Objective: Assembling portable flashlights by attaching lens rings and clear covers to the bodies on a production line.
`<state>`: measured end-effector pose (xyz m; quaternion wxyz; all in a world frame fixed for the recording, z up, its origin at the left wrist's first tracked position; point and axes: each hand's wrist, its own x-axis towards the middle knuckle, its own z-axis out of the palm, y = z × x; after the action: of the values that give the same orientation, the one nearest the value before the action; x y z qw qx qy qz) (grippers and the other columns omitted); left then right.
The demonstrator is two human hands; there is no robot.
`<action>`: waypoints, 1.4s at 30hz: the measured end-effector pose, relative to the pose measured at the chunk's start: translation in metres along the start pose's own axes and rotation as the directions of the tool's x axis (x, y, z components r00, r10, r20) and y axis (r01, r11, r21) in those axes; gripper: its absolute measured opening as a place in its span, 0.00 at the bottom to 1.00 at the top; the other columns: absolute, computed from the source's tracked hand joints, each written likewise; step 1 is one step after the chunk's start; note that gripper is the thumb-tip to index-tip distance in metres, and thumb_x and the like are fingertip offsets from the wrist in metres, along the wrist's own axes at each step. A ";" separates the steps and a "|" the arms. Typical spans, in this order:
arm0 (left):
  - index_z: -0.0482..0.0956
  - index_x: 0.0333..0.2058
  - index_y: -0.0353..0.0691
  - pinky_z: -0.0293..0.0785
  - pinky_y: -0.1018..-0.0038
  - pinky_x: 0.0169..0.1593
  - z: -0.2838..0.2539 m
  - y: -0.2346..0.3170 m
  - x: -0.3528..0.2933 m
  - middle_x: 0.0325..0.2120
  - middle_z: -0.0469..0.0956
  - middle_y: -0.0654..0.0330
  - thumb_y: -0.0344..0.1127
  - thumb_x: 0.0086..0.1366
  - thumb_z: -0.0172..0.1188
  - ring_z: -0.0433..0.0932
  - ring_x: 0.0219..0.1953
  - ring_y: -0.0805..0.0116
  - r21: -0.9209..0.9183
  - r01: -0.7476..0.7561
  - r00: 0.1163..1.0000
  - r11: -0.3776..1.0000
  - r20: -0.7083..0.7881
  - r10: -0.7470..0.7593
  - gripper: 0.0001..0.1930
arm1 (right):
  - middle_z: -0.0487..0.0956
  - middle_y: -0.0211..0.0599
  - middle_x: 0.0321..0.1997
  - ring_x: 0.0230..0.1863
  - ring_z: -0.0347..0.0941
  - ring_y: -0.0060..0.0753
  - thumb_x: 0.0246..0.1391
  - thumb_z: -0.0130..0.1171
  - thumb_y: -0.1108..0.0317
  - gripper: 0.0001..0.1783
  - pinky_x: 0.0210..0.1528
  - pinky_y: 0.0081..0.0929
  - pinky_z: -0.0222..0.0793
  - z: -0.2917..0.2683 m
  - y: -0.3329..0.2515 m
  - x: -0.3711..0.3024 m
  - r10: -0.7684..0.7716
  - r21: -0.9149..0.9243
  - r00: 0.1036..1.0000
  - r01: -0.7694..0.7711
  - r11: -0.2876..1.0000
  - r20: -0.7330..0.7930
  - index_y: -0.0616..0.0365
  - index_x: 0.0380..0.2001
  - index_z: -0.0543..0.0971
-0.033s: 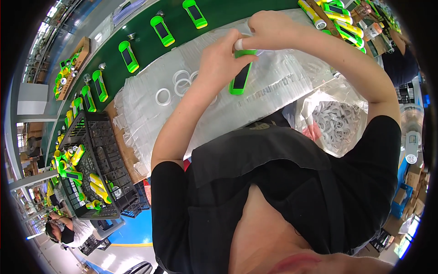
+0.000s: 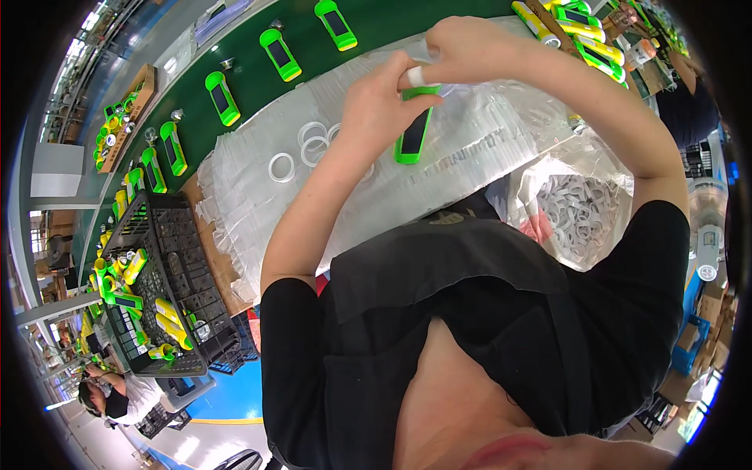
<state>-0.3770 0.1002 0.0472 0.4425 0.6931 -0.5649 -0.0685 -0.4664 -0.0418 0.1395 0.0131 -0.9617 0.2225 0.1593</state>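
My left hand (image 2: 381,103) is closed around the upper part of a green flashlight (image 2: 412,139) with a dark panel along its side. The flashlight's lower end points toward me. My right hand (image 2: 462,52) bends over its upper end, fingers curled and closed. What those fingers grip is hidden behind the hands. A white band shows on a finger where the two hands meet. Left of my left forearm, several white rings (image 2: 281,167) lie on the work surface (image 2: 258,219), which is covered in whitish plastic.
A green belt (image 2: 243,55) beyond the work surface carries more green flashlights (image 2: 280,54). At left stands a black crate (image 2: 184,266) with yellow-green flashlights. A plastic bag of white rings (image 2: 580,207) sits at right. Another person (image 2: 129,395) is at lower left.
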 end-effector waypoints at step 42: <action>0.74 0.47 0.30 0.78 0.68 0.37 -0.099 0.005 -0.025 0.35 0.79 0.45 0.38 0.62 0.59 0.81 0.35 0.58 -0.392 -0.509 0.853 0.766 -0.109 0.511 0.19 | 0.77 0.35 0.29 0.25 0.75 0.24 0.43 0.71 0.64 0.19 0.26 0.23 0.69 0.095 -0.061 0.018 -0.921 0.996 0.380 0.048 -0.073 -0.085 0.61 0.37 0.76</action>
<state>-0.3303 0.1746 0.1000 0.5774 0.4060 -0.7055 -0.0632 -0.4530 0.0146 0.0411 0.7319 -0.5810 -0.1863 0.3033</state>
